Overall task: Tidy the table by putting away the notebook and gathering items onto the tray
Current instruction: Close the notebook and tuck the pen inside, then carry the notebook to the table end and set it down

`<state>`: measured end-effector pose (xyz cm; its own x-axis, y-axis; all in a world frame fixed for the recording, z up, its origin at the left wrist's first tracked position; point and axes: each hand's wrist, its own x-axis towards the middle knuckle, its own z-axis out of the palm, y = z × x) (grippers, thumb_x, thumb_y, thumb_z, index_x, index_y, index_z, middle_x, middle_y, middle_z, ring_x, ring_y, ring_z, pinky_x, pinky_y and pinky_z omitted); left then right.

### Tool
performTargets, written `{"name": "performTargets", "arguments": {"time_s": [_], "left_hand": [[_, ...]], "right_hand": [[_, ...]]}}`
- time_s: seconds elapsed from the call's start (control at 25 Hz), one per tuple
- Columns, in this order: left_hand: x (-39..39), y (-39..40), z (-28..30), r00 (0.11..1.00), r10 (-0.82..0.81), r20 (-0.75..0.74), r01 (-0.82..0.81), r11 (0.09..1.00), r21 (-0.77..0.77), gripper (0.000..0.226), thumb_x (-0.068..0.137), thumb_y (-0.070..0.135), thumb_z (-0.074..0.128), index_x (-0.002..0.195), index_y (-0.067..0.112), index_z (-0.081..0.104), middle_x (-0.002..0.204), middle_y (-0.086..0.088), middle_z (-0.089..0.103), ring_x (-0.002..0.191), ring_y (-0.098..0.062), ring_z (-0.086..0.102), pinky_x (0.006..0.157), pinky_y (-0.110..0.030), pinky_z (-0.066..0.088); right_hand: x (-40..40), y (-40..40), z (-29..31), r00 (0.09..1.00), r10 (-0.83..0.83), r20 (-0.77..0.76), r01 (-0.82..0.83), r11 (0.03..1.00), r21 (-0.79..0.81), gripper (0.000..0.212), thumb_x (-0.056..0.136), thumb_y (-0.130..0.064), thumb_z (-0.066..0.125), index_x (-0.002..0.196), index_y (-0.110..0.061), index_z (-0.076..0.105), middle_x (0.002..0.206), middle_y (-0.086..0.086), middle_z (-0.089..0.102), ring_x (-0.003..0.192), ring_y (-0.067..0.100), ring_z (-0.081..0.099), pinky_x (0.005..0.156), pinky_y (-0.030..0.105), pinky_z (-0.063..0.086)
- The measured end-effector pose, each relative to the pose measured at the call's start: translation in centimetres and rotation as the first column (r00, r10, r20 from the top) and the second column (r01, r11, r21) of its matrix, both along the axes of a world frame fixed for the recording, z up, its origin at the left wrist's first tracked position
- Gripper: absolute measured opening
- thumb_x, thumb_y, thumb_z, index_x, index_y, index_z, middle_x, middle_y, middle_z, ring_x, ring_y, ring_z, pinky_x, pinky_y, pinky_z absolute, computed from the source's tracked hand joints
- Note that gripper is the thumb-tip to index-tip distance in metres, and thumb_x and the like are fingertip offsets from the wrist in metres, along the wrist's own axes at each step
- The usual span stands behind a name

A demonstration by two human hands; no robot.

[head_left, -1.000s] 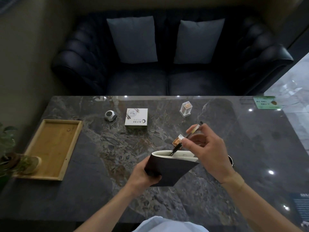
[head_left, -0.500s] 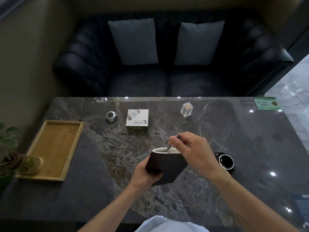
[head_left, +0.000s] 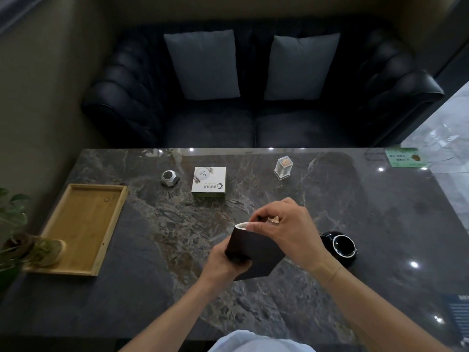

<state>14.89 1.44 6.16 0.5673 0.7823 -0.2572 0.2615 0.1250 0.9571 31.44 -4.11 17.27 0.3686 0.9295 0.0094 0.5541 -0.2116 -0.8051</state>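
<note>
— Where is the dark-covered notebook?

— Held up above the dark marble table, near its middle, tilted, with the white page edges at the top. The left hand grips its lower corner, fingers curled round the cover.

— And the right hand?

— At the notebook's top edge, fingers bent and pinched together over the pages. A small black tip and something golden show inside that hand; I cannot tell just what it holds.

— What lies around it?

— Just right of the right wrist, a glossy black round pot with a white rim. Farther back, a white square box with print, a small silver round gadget to its left, and a clear plastic case with something golden inside to its right, all well apart.

— The tray?

— The rectangular bamboo tray lies at the table's left end; a potted green plant overlaps its near left corner. Behind the table stands a black tufted sofa with two grey cushions.
</note>
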Motion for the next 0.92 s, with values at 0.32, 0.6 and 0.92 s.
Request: {"name": "performTargets", "arguments": {"time_s": [0.32,0.6,0.92], "left_hand": [[-0.1,0.2,-0.1,0.999,-0.034,0.043,0.037,0.997,-0.065,0.038,0.062,0.001,0.075,0.083,0.032,0.074,0.078,0.011,0.074,0.073,-0.002,0.065,0.066,-0.018,0.051],[-0.3,0.4,-0.6,0.996,-0.037,0.079,0.049,0.986,-0.162,0.041,0.058,-0.001,0.079,0.087,0.029,0.076,0.081,0.008,0.075,0.077,-0.003,0.067,0.068,-0.018,0.053],[0.2,1.9,0.7,0.99,-0.02,0.137,0.069,0.93,-0.361,0.045,0.048,-0.003,0.084,0.09,0.011,0.077,0.097,-0.012,0.077,0.088,-0.025,0.073,0.071,-0.03,0.058]], "right_hand": [[-0.6,0.1,-0.5,1.0,0.006,0.006,-0.006,1.0,0.015,0.022,0.072,-0.05,0.075,0.091,-0.04,0.078,0.093,-0.019,0.067,0.104,0.004,0.048,0.091,0.021,0.042],[0.1,-0.2,-0.3,0.997,0.067,0.045,-0.064,0.995,-0.074,0.041,0.073,-0.066,0.064,0.111,-0.048,0.069,0.107,-0.024,0.066,0.106,-0.001,0.051,0.096,0.034,0.044],[2.2,-5.3,-5.7,0.664,-0.145,-0.733,0.071,0.989,-0.131,0.081,0.062,-0.022,0.091,0.133,-0.026,0.054,0.12,0.002,0.071,0.108,0.019,0.068,0.083,0.029,0.056]]}}
